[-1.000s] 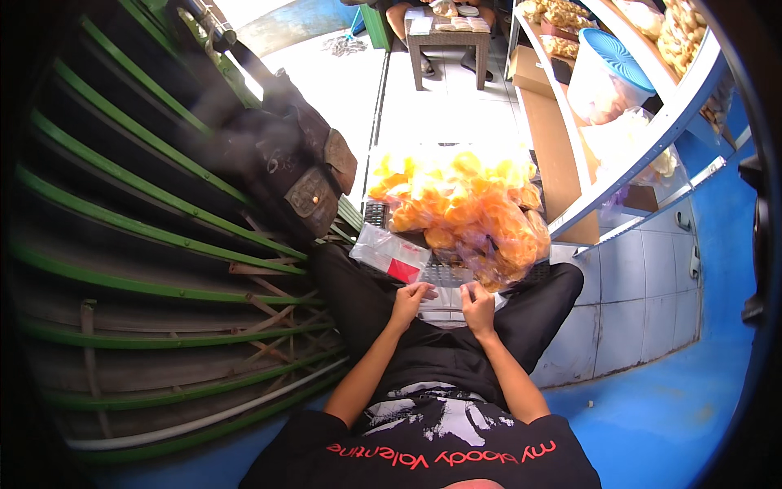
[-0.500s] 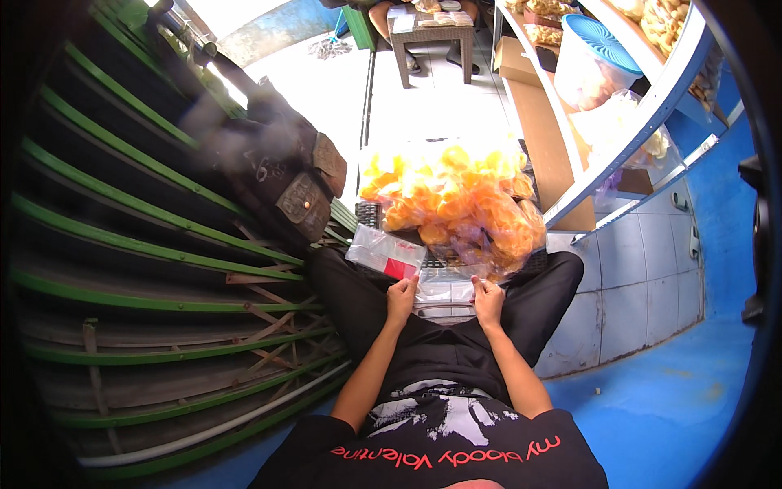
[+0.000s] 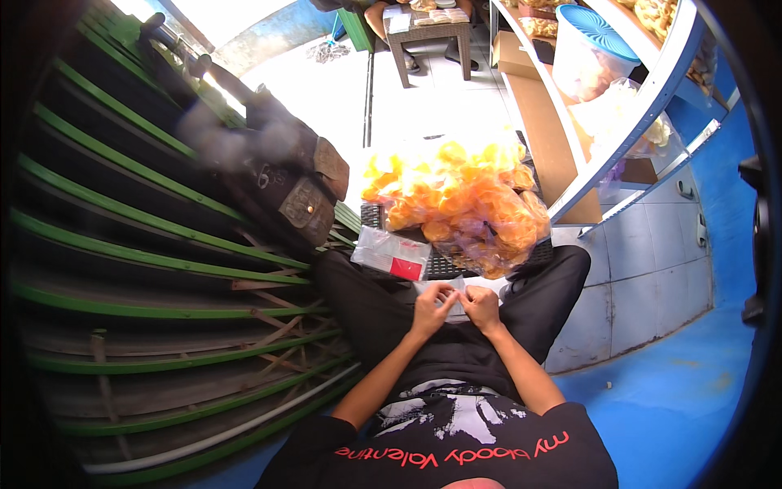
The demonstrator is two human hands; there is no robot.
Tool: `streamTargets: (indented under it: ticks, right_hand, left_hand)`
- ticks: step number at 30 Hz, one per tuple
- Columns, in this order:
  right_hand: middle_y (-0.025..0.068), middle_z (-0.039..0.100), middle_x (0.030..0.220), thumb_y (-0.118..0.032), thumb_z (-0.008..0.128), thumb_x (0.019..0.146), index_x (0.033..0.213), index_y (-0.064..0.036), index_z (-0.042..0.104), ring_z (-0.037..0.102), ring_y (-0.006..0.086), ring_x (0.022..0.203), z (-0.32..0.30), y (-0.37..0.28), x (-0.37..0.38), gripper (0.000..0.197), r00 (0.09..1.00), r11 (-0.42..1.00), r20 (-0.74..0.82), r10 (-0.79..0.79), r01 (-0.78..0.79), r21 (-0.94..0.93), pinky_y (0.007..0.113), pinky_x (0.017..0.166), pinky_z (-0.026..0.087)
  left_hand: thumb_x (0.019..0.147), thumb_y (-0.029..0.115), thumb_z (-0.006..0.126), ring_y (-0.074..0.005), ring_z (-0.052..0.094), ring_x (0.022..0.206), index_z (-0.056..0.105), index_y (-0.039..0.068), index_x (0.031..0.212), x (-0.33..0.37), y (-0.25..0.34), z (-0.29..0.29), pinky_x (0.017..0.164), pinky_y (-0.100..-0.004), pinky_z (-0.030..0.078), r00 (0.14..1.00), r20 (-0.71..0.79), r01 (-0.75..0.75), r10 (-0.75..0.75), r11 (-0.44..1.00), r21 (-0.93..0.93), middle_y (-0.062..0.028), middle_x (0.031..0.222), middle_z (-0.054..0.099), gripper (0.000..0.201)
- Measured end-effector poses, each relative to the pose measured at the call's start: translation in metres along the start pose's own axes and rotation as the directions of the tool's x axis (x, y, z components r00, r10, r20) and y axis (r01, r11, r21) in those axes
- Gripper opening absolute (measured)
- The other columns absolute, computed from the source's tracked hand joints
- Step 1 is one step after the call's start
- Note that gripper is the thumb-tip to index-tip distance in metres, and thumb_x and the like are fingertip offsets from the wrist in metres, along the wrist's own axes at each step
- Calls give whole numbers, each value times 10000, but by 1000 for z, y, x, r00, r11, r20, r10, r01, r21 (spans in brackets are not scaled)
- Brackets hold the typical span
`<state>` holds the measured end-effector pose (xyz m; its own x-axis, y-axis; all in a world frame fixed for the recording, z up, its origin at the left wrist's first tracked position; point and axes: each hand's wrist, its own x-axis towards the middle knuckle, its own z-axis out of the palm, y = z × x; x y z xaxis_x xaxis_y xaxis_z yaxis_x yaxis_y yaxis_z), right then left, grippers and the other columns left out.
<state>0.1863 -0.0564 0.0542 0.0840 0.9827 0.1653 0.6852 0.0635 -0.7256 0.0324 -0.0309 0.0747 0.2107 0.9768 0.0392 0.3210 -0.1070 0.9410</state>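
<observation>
Left hand [image 3: 434,310] and right hand [image 3: 481,308] draw together, so thin, clear plastic film [image 3: 455,284] slackens.
Right pinches it; left fingers curl, grip unclear; film sits before a big transparent bag of orange snacks [image 3: 464,204].

Round orange snacks [image 3: 452,189] inside clear plastic bag [image 3: 493,238], on black woven worktop [image 3: 371,216] | flat plastic packet [image 3: 383,251]: bag's near left | white metal-framed shelving [image 3: 596,181]: right | green metal gate [image 3: 179,314]: left

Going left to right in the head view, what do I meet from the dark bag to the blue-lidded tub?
Dark bag → flat packet with a red patch → left hand → right hand → blue-lidded tub.
</observation>
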Motion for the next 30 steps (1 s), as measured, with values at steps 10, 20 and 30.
streamTargets:
  ticks: [10,20,30]
  right_hand:
    - [183,649,700,-295,654,805,717,-35,643,646,377,668,8,10,-2,275,974,998,225,35,-21,-63,464,593,506]
    - [177,674,777,-332,664,807,859,-32,686,663,345,749,22,38,0,305,860,941,461,222,-312,129,407,674,509]
    - [168,654,682,-260,641,789,854,3,664,655,276,674,37,63,0,273,771,849,561,303,-486,209,379,644,504]
  left_hand:
    - [833,108,678,-185,669,671,648,-26,859,0,-37,15,600,-299,526,991,102,83,-84,996,14,-131,786,666,140]
    - [796,135,714,-207,668,614,656,-3,815,1,-59,11,589,-328,522,984,128,101,-126,978,185,-123,747,682,151]
    - [770,56,691,-215,657,658,619,5,866,0,-69,17,611,-326,518,961,275,-7,-40,986,169,-128,813,666,130]
